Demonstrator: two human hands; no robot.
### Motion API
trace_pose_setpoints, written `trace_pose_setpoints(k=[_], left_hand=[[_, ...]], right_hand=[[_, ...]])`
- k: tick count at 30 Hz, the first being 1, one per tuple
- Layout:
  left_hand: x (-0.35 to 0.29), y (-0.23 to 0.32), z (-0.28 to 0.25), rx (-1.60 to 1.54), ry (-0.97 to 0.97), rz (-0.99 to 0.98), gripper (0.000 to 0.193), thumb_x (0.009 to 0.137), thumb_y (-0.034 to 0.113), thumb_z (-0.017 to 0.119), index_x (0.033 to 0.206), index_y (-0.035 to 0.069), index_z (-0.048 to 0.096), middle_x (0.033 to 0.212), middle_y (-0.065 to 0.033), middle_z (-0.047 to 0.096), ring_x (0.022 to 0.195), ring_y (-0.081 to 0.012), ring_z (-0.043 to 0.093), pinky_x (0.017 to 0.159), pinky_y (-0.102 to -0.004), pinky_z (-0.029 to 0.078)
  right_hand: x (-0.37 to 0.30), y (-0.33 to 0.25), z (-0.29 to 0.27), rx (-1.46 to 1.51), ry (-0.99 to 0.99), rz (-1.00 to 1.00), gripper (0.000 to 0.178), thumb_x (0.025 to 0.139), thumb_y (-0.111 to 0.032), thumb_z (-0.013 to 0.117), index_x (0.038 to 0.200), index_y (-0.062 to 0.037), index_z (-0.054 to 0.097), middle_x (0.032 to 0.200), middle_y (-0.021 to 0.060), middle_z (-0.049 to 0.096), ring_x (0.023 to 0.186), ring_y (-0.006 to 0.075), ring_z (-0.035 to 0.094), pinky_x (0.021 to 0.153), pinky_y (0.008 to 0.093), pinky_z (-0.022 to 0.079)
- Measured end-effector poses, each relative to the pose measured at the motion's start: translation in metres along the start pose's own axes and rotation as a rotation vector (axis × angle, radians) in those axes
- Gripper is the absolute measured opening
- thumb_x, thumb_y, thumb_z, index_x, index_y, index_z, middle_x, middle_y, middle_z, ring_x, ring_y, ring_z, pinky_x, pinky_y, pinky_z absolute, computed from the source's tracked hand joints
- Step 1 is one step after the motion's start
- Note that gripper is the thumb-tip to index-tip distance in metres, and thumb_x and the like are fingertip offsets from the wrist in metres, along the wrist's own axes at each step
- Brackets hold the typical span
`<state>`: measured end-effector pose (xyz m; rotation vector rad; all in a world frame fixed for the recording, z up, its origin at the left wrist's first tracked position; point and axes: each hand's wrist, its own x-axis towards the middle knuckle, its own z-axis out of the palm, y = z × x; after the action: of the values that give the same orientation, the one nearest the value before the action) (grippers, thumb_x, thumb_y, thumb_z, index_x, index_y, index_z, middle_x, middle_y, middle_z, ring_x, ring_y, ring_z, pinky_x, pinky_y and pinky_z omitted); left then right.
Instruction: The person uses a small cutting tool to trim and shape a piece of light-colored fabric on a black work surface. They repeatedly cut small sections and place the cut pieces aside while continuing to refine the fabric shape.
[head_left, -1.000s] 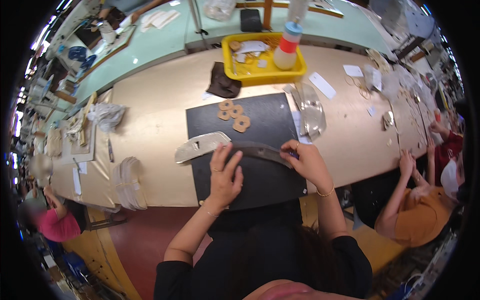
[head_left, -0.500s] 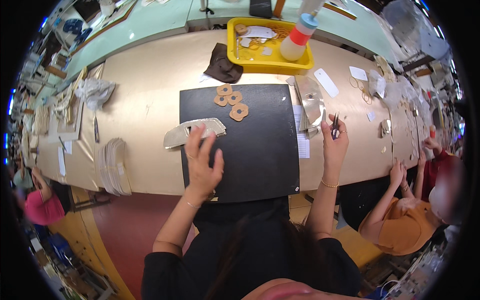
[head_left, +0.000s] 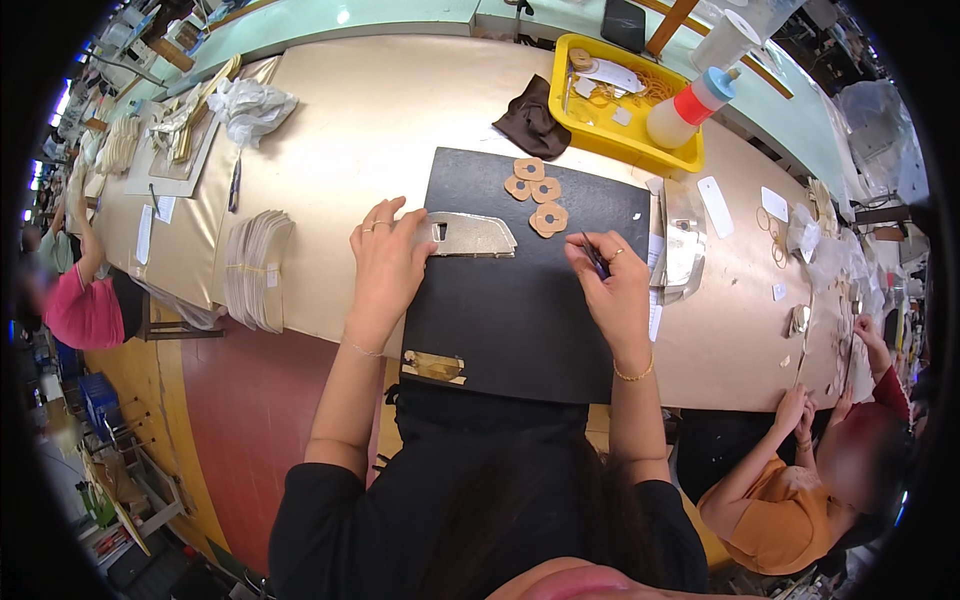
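Head view: over the black mat (head_left: 505,320), the left hand (head_left: 388,250) spreads loosely, the right hand (head_left: 618,292) pinches; the silver panel (head_left: 475,235), seemingly laid out, lies there touching the left hand; a dark tool (head_left: 599,263) sits in the pinch; tan patches (head_left: 540,224) beyond look unused

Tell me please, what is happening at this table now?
The person's left hand touches the left end of a flat silver piece lying on a black mat. The right hand, over the mat, holds a slim dark tool. Tan pieces with holes lie farther up the mat, and a yellow tray stands beyond it.
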<state>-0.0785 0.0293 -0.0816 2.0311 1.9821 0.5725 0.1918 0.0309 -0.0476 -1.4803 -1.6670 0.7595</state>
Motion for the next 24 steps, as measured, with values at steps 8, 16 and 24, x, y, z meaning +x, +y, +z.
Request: trace_pose_setpoints(k=[8, 16, 24], left_hand=[[-0.009, 0.030, -0.032, -0.606, -0.098, -0.110, 0.017, 0.087, 0.003, 0.070, 0.101, 0.004, 0.060, 0.098, -0.0034, 0.065, 0.086, -0.0157, 0.064, 0.070, -0.0285, 0.047], [-0.023, 0.068, -0.060, -1.052, -0.238, 0.038, 0.011, 0.089, -0.007, 0.058, 0.093, 0.000, 0.066, 0.093, -0.0047, 0.060, 0.084, -0.0132, 0.058, 0.071, -0.0244, 0.044], [-0.024, 0.082, -0.036, -1.236, -0.244, -0.029, 0.016, 0.095, 0.008, 0.062, 0.104, -0.004, 0.068, 0.100, -0.0081, 0.058, 0.098, -0.0153, 0.056, 0.085, -0.0251, 0.043]], right_hand=[[-0.017, 0.011, 0.005, 0.155, -0.008, 0.000, 0.032, 0.085, -0.015, 0.077, 0.114, -0.0042, 0.068, 0.092, 0.0054, 0.066, 0.064, 0.0123, 0.056, 0.058, 0.0237, 0.044], [-0.018, -0.010, -0.002, 1.118, -0.124, 0.354, 0.043, 0.087, -0.012, 0.077, 0.124, 0.0000, 0.060, 0.099, 0.0049, 0.067, 0.057, 0.0024, 0.046, 0.047, 0.0157, 0.035], [-0.030, -0.037, -0.016, 0.362, -0.141, -0.371, 0.024, 0.075, 0.007, 0.073, 0.095, -0.0073, 0.074, 0.104, 0.0082, 0.073, 0.089, 0.0148, 0.070, 0.068, 0.0251, 0.055]])
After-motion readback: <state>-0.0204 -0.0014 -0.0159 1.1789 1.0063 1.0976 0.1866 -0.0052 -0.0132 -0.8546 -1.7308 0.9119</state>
